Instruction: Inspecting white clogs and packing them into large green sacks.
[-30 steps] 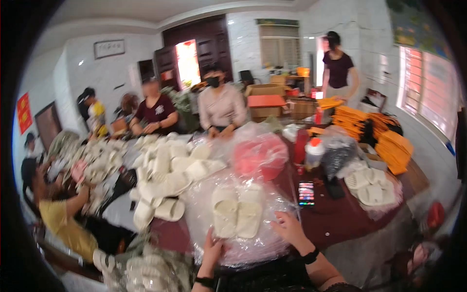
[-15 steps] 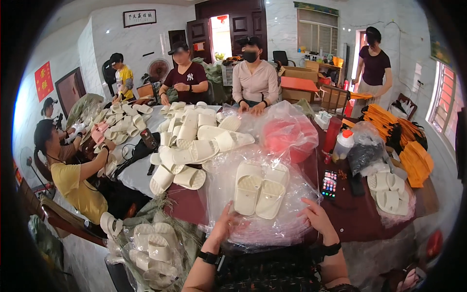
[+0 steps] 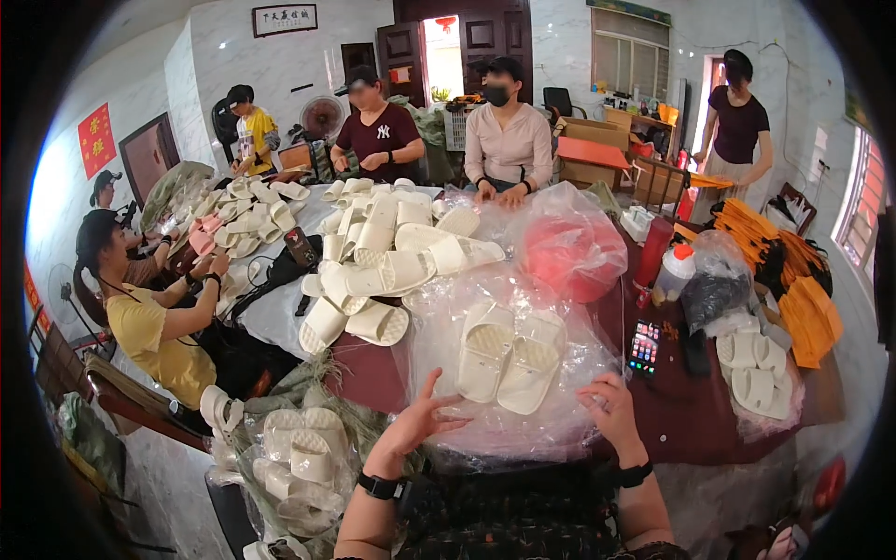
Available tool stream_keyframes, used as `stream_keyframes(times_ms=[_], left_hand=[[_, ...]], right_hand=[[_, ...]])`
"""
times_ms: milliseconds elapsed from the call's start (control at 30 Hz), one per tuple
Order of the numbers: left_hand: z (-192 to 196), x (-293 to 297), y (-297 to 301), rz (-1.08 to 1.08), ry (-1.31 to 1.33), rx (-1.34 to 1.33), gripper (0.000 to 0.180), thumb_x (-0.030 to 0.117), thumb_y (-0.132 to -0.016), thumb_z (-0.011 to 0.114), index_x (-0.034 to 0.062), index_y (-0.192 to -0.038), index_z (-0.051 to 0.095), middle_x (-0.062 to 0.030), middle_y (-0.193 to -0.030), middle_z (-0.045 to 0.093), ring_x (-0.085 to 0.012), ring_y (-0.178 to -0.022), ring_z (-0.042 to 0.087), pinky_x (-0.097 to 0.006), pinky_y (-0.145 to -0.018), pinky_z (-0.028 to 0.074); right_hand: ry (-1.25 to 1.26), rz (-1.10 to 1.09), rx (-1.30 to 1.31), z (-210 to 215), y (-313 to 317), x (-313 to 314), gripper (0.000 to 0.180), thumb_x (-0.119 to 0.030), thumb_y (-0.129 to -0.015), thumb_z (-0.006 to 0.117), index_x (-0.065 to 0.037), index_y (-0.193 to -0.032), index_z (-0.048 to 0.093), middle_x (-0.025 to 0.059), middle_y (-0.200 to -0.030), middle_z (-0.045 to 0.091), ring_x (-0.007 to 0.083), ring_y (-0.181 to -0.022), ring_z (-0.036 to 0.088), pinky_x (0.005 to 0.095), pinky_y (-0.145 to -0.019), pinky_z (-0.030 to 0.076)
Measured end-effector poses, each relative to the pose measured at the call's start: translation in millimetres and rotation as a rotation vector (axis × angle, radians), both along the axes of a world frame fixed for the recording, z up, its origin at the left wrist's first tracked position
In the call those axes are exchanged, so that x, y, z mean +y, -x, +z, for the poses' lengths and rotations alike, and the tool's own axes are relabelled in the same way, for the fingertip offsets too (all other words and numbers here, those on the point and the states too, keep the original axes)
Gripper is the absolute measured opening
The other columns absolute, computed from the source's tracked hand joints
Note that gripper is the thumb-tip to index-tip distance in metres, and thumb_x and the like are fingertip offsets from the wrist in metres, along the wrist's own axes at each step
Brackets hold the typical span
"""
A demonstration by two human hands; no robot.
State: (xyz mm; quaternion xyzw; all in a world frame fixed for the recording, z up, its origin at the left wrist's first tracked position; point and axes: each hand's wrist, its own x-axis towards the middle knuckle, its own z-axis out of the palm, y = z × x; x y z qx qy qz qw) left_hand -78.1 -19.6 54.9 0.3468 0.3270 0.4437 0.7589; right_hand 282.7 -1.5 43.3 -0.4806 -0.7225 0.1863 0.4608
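A pair of cream slippers, the left slipper [image 3: 485,355] and the right slipper [image 3: 530,366], lies side by side on a stack of clear plastic bags [image 3: 588,359] in front of me. Left of the pair, my left hand [image 3: 420,425] hovers over the near edge of the stack, open, thumb up and fingers stretched toward the slippers. My right hand [image 3: 609,409] is at the right edge of the plastic, its fingers bent but apart. I see nothing held in either hand; whether the right fingertips touch the plastic I cannot tell.
A heap of cream slippers [image 3: 378,252] covers the table's middle. Beyond the bags sits a red bundle in plastic [image 3: 571,252]. To the right are a phone [image 3: 645,348], a bottle [image 3: 674,273] and more slippers [image 3: 754,373]. Bagged slippers [image 3: 303,457] stand at lower left. Several people work around the table.
My left hand has lifted and turned, its fingers spreading away from the plastic. The right hand's fingers have bent inward. The slippers lie slightly more slanted. The whole view has shifted a little.
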Motion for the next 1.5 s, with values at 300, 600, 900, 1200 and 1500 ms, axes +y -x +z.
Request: stream_keyframes(times_ms=[300, 600, 900, 1200, 1500], left_hand=[[9.4, -25.2, -7.0, 0.216, -1.136, 1.330, 0.067, -0.001, -0.073, 0.060, 0.0107, -0.137, 0.042, -0.0143, -0.145, 0.035, -0.0361, -0.134, 0.031, -0.043, -0.104, 0.037], [-3.1, -13.2, -13.2, 0.190, -1.239, 1.085, 0.023, 0.008, -0.079, 0.063, 0.0056, -0.101, 0.068, -0.0073, -0.104, 0.068, -0.0285, -0.104, 0.061, -0.039, -0.088, 0.048], [-16.3, 18.7, -39.0, 0.383, -0.538, 1.027, 0.026, 0.021, -0.092, 0.053, 0.0001, -0.084, 0.065, -0.0092, -0.066, 0.066, -0.0201, -0.064, 0.066, -0.032, -0.060, 0.049], [-41.5, 39.8, -45.2, 0.418, -0.456, 1.475, 0.041, 0.043, -0.083, 0.060, 0.0037, -0.077, 0.067, -0.0132, -0.066, 0.065, -0.0321, -0.065, 0.064, -0.040, -0.062, 0.049], [-36.8, 45.6, -45.8, 0.260, -0.295, 1.388, 0.041, 0.049, -0.082, 0.056, 0.0093, -0.078, 0.069, -0.0091, -0.069, 0.067, -0.0281, -0.069, 0.065, -0.040, -0.065, 0.050]], right_hand=[[-0.236, 0.049, -0.151, 14.6, 9.6, -8.6, 0.015, -0.004, -0.068, 0.067, -0.009, -0.082, 0.069, 0.0078, -0.121, 0.058, 0.0297, -0.110, 0.054, 0.0379, -0.096, 0.038], [-0.111, 0.054, -0.038, -4.9, -4.0, -6.6, 0.006, -0.006, -0.076, 0.062, -0.006, -0.079, 0.068, 0.0084, -0.082, 0.069, 0.0261, -0.090, 0.063, 0.0354, -0.084, 0.044], [0.111, -0.260, 0.155, -22.4, 8.8, 11.9, 0.015, -0.016, -0.084, 0.062, -0.001, -0.082, 0.065, 0.0099, -0.058, 0.060, 0.0234, -0.053, 0.060, 0.0328, -0.050, 0.044], [-0.414, -0.519, -0.445, 24.7, 47.5, -2.8, 0.030, -0.011, -0.072, 0.067, -0.011, -0.102, 0.063, 0.0060, -0.101, 0.060, 0.0272, -0.102, 0.055, 0.0417, -0.086, 0.043], [-0.266, 0.060, -0.422, -18.4, 83.2, 11.1, 0.031, -0.027, -0.077, 0.068, -0.014, -0.105, 0.065, 0.0045, -0.113, 0.055, 0.0258, -0.108, 0.049, 0.0410, -0.091, 0.037]])
